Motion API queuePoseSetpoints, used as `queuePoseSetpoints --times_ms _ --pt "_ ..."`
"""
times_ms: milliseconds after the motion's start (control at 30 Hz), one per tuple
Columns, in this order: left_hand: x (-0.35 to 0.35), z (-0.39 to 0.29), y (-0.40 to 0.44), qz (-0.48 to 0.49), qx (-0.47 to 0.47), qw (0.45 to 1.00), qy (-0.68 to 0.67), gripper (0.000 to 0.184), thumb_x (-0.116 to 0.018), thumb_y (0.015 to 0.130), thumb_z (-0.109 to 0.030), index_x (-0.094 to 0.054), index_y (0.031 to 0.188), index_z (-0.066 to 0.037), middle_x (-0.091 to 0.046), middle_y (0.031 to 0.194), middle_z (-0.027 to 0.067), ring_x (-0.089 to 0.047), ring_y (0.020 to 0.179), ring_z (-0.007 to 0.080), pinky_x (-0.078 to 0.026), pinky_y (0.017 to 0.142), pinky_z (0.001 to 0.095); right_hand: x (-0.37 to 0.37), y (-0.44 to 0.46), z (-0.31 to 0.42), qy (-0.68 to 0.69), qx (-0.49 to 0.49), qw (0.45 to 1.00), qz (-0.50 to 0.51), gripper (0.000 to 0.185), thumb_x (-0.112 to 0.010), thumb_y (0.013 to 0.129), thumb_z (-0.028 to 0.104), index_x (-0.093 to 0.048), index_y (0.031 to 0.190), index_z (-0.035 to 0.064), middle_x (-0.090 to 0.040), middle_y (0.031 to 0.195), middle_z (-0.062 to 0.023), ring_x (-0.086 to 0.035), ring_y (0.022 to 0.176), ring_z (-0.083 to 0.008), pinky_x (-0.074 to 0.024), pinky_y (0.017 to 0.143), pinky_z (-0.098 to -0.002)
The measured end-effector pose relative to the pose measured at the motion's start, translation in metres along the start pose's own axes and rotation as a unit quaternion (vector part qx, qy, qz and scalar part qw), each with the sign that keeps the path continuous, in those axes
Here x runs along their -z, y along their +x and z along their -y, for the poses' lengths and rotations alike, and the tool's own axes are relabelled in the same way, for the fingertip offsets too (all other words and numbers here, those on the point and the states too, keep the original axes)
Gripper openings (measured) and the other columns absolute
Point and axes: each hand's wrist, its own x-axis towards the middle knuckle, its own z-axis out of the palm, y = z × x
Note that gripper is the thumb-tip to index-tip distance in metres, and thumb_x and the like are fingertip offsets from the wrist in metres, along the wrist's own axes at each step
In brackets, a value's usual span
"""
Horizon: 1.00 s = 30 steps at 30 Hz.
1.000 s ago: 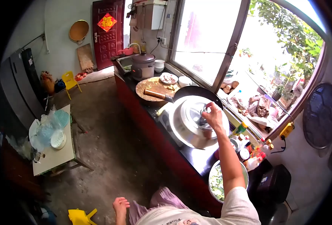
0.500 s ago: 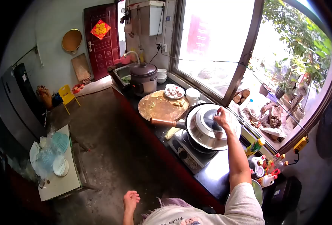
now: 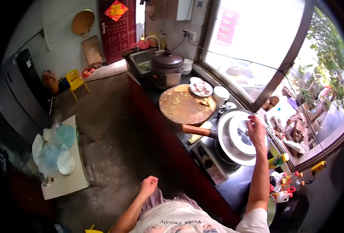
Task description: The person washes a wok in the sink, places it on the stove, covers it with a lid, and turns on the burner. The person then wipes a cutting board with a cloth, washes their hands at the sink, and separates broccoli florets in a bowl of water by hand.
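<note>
My right hand (image 3: 256, 131) is at the top of a metal lid with a glass centre (image 3: 237, 146), its fingers closed round the knob. The lid covers a dark wok whose wooden handle (image 3: 195, 130) points left, over a stove (image 3: 211, 163). Left of the wok lies a round wooden chopping board (image 3: 183, 105) with food bits on it and a bowl of cut meat (image 3: 201, 88) at its far edge. My left hand (image 3: 149, 185) hangs in front of my body, its fingers curled, touching nothing.
A rice cooker (image 3: 166, 70) stands by the sink (image 3: 143, 64). Bottles (image 3: 284, 182) crowd the counter's right end, near a green-rimmed basin (image 3: 271, 209). Across the floor at left is a small table (image 3: 69, 184) with plastic bags; a yellow chair (image 3: 75, 80) is beyond it.
The lid went from held up above the wok to resting on it, my right hand staying at its knob. My left hand's fingers have curled in. The view has shifted.
</note>
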Motion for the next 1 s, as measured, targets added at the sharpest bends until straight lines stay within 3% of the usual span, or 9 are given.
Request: queuePoseSetpoints --times_ms 133,267,400,600,733,833,867,933,1000 --pt "0.028 -0.042 0.033 0.005 -0.070 0.995 0.069 0.016 -0.057 0.083 -0.010 -0.062 0.096 -0.003 -0.066 0.077 0.0108 -0.065 0.070 0.0185 -0.050 0.063 0.0296 0.031 -0.042 0.167 0.279 0.134 0.945 0.104 0.008 -0.056 0.086 0.008 -0.061 0.087 0.0016 -0.063 0.072 -0.0092 -0.056 0.055 -0.0089 -0.0446 0.049 -0.0259" --pt "0.071 -0.054 0.052 -0.008 -0.104 0.993 0.050 0.016 -0.056 0.083 -0.010 -0.062 0.097 -0.003 -0.066 0.076 0.0114 -0.065 0.070 0.0185 -0.050 0.064 0.0299 0.031 -0.090 0.270 0.597 0.358 0.682 0.223 0.012 -0.055 0.087 0.007 -0.064 0.085 0.0001 -0.060 0.069 -0.0113 -0.056 0.053 -0.0149 -0.0424 0.047 -0.0268" --pt "0.130 -0.012 0.055 -0.060 -0.086 0.994 -0.034 0.011 -0.057 0.085 -0.004 -0.062 0.095 -0.002 -0.066 0.075 0.0090 -0.063 0.067 0.0131 -0.051 0.059 0.0271 0.023 -0.083 0.343 0.624 0.528 0.449 0.361 0.019 -0.060 0.089 0.016 -0.070 0.104 0.0108 -0.060 0.077 -0.0110 -0.053 0.049 -0.0154 -0.0351 0.041 -0.0269" --pt "0.232 0.119 0.030 -0.126 0.025 0.992 -0.008 0.011 -0.058 0.084 -0.005 -0.060 0.095 -0.002 -0.064 0.074 0.0078 -0.062 0.063 0.0148 -0.052 0.058 0.0267 -0.031 -0.066 0.397 0.644 0.543 0.385 0.378 0.020 -0.057 0.089 0.011 -0.070 0.104 0.0107 -0.058 0.073 -0.0066 -0.048 0.046 -0.0113 -0.0305 0.041 -0.0233" --pt "0.268 0.136 0.036 -0.106 0.085 0.990 -0.026 0.014 -0.057 0.084 -0.006 -0.059 0.096 0.001 -0.065 0.078 0.0107 -0.064 0.063 0.0169 -0.052 0.058 0.0291 -0.101 -0.065 0.394 0.693 0.471 0.304 0.453 0.018 -0.050 0.092 0.010 -0.066 0.089 0.0015 -0.063 0.075 -0.0142 -0.061 0.061 -0.0238 -0.0476 0.051 -0.0344" --pt "0.264 0.094 0.079 -0.083 0.025 0.996 0.032 0.022 -0.056 0.086 -0.009 -0.056 0.104 0.003 -0.066 0.089 0.0152 -0.065 0.077 0.0214 -0.052 0.069 0.0315 -0.175 -0.078 0.387 0.531 0.268 0.662 0.456 0.024 -0.050 0.094 0.014 -0.059 0.110 -0.0011 -0.066 0.094 -0.0132 -0.065 0.079 -0.0291 -0.0520 0.073 -0.0349" --pt "0.256 0.076 0.112 -0.069 -0.011 0.996 0.047 0.027 -0.056 0.086 -0.011 -0.055 0.109 0.003 -0.066 0.096 0.0175 -0.065 0.085 0.0241 -0.051 0.075 0.0326 -0.250 -0.081 0.366 0.430 0.205 0.819 0.322 0.027 -0.054 0.091 0.012 -0.057 0.116 0.0023 -0.062 0.106 -0.0159 -0.062 0.094 -0.0306 -0.0499 0.083 -0.0371" --pt "0.237 0.035 0.148 -0.044 -0.027 0.998 0.026 0.040 -0.055 0.089 -0.018 -0.049 0.122 0.002 -0.058 0.116 0.0226 -0.057 0.107 0.0311 -0.045 0.091 0.0364 -0.322 -0.071 0.309 0.216 0.223 0.942 0.128 0.037 -0.058 0.086 0.013 -0.051 0.121 0.0019 -0.057 0.116 -0.0180 -0.054 0.108 -0.0343 -0.0450 0.090 -0.0400" --pt "0.226 -0.033 0.171 -0.011 -0.101 0.983 0.151 0.049 -0.053 0.090 -0.025 -0.043 0.130 0.003 -0.046 0.130 0.0257 -0.045 0.121 0.0360 -0.036 0.101 0.0400 -0.362 -0.060 0.248 0.019 0.146 0.987 0.060 0.052 -0.060 0.083 0.020 -0.042 0.127 -0.0020 -0.046 0.126 -0.0230 -0.043 0.119 -0.0389 -0.0362 0.096 -0.0453"
